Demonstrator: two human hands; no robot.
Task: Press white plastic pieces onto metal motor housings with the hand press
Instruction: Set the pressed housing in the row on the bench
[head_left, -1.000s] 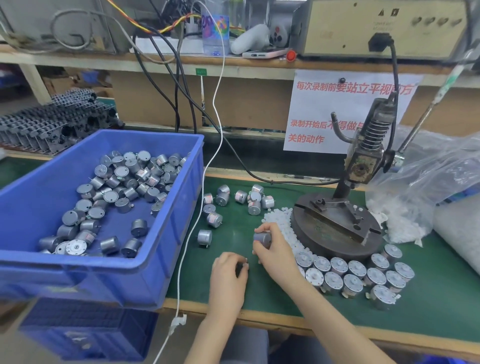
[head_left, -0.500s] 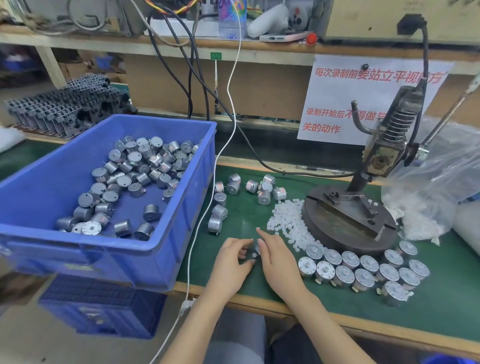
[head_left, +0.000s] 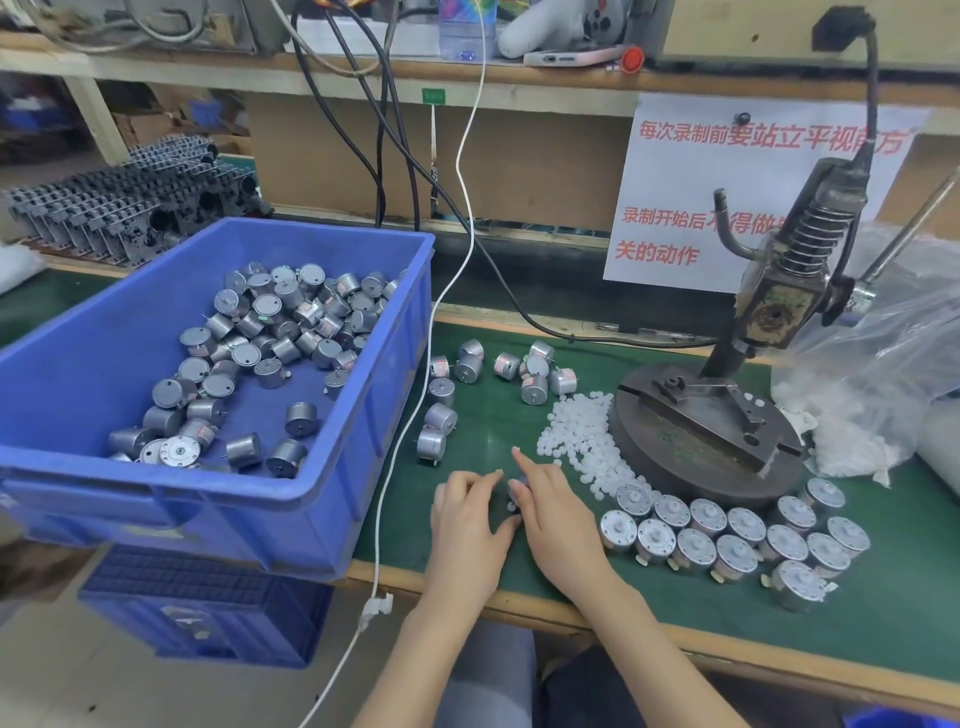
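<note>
Both hands at the front edge of the green surface (head_left: 909, 597), closed in on one motor housing (head_left: 505, 493)
- left hand (head_left: 467, 525): fingers and thumb curled round the housing, gripping it from the left
- right hand (head_left: 558, 519): index finger straight, pointing away; the other fingers bent down onto the housing. Thumb is hidden, so I can't tell whether it's pinching or just resting
- one small white piece (head_left: 512, 505) shows between the fingertips, against the housing, which is mostly covered by the hands

Layout:
- hand press (head_left: 779, 306) at right rear, on a round metal base (head_left: 691, 457); neither hand is on it
- pile of white plastic pieces (head_left: 582, 436) against the left side of the base, just beyond the right hand
- two rows of upright motors (head_left: 727, 535) curve round the near side of the base, to the right of the right hand
- loose motors (head_left: 467, 369) lie on their sides beyond the hands, between the blue bin (head_left: 208, 483) and the press
- more motors in a heap (head_left: 270, 332) inside the bin, which sits left of the hands
- clear plastic bag (head_left: 883, 364) with white contents at far right, behind the base
- white cable (head_left: 415, 364) runs down along the right wall of the bin and off the front edge
</note>
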